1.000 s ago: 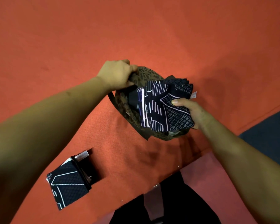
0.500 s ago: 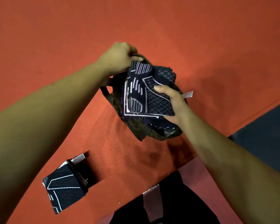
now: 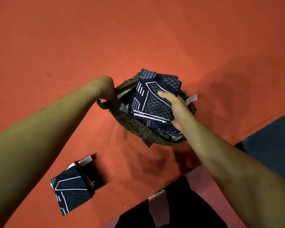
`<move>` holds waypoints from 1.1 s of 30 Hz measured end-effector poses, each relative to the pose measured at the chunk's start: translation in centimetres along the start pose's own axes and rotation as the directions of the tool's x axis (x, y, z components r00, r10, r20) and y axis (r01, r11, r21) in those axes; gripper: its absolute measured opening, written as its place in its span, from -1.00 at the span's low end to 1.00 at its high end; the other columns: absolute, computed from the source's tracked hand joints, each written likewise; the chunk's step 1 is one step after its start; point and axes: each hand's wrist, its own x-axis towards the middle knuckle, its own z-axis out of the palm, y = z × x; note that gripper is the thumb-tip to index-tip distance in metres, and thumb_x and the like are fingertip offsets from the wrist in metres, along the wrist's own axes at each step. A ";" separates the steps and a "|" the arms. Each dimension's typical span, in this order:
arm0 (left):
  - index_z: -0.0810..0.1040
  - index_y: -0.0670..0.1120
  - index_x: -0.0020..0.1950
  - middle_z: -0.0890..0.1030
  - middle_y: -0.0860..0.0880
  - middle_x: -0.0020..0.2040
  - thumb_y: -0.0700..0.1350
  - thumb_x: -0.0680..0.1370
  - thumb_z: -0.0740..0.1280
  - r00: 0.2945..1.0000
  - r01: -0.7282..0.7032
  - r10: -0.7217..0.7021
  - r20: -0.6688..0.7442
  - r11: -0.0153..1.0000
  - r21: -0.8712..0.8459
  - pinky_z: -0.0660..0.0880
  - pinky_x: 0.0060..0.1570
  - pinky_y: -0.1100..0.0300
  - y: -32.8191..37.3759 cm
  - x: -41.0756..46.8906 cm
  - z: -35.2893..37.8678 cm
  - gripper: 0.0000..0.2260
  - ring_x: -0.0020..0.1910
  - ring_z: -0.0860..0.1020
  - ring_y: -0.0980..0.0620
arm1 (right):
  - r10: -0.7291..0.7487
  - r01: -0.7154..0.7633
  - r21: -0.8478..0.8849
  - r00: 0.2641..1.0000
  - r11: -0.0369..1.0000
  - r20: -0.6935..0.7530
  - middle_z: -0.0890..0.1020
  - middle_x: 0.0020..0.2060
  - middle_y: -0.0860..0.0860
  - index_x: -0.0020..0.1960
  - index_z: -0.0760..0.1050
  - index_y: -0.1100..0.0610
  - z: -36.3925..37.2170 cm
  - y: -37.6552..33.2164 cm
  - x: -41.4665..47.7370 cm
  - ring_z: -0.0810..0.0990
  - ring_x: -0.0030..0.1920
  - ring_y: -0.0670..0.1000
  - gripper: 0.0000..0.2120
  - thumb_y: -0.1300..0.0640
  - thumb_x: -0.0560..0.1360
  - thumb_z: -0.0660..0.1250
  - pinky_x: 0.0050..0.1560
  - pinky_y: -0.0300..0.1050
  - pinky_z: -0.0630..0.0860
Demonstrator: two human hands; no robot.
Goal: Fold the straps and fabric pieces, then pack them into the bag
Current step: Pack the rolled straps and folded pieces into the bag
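Note:
A brown leopard-print bag [image 3: 128, 124] stands on the orange table with its mouth held wide. My left hand [image 3: 106, 89] grips the bag's rim and strap at its left side. My right hand [image 3: 174, 104] is shut on a stack of folded navy fabric pieces [image 3: 151, 97] with white line patterns, held partly inside the bag's mouth, thumb on top. A white label [image 3: 192, 99] sticks out beside that hand. Another folded navy fabric piece [image 3: 71, 186] with a white label lies on the table at the lower left, apart from both hands.
The orange table surface [image 3: 138, 38] stretches far beyond the bag. Its near edge runs diagonally at the lower right, with a dark blue floor [image 3: 273, 145] and pink strip beyond it. My dark clothing [image 3: 171, 208] shows at the bottom.
My right hand has pushed the fabric stack up and left, over the bag's mouth and deeper in. My left hand has pulled the rim outward to the left, widening the opening.

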 end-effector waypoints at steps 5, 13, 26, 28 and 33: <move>0.56 -0.19 -0.11 0.52 -0.15 -0.27 -0.22 0.59 0.31 0.996 -0.085 0.049 -0.069 0.593 -0.800 0.43 -0.35 0.16 -0.8 -0.4 1.0 -0.90 -0.35 0.48 -0.04 | -0.113 0.108 -0.097 0.993 0.989 -0.044 0.71 0.04 0.11 0.17 0.58 0.12 0.5 -0.4 -0.7 0.70 0.02 0.12 -0.76 0.19 0.51 0.37 0.03 0.04 0.64; 0.50 -0.03 0.03 0.61 -0.20 -0.16 0.19 0.63 0.13 0.735 -0.414 0.192 -0.651 0.887 -0.205 0.46 -0.20 0.00 1.5 -2.5 0.7 -0.68 -0.12 0.57 -0.26 | 0.000 0.052 -0.254 0.980 0.966 0.201 0.68 0.11 0.15 0.22 0.55 0.15 2.0 -1.9 -0.5 0.67 0.10 0.21 -0.65 0.18 0.45 0.43 0.16 0.17 0.59; 0.45 -0.17 0.08 0.58 -0.36 -0.03 0.06 0.62 0.18 0.806 -0.239 0.081 -0.586 0.951 -0.197 0.52 -0.08 -0.13 -0.3 -4.1 2.6 -0.71 -0.04 0.55 -0.40 | -0.027 0.086 0.293 0.979 0.952 -0.200 0.66 0.12 0.20 0.34 0.44 0.05 6.8 2.4 0.6 0.67 0.07 0.27 -0.47 0.19 0.40 0.48 0.01 0.35 0.59; 0.47 -0.18 0.08 0.57 -0.40 -0.06 0.03 0.64 0.17 0.798 -0.224 0.135 -0.587 0.971 -0.081 0.51 -0.12 -0.15 -0.7 -4.5 2.6 -0.73 -0.06 0.55 -0.44 | -0.066 0.120 0.203 0.965 0.972 -0.253 0.66 0.13 0.15 0.32 0.43 0.04 7.3 3.4 0.3 0.66 0.11 0.20 -0.45 0.11 0.37 0.50 0.09 0.30 0.59; 0.51 -0.18 0.09 0.57 -0.39 -0.09 0.02 0.64 0.15 0.750 -0.158 0.104 -0.653 0.987 -0.025 0.48 -0.15 -0.13 -2.4 -5.4 3.0 -0.71 -0.08 0.55 -0.44 | -0.221 0.163 -0.190 0.912 0.968 -0.345 0.63 0.15 0.09 0.35 0.34 0.17 7.3 4.5 0.3 0.63 0.13 0.06 -0.40 0.03 0.40 0.47 0.22 0.12 0.55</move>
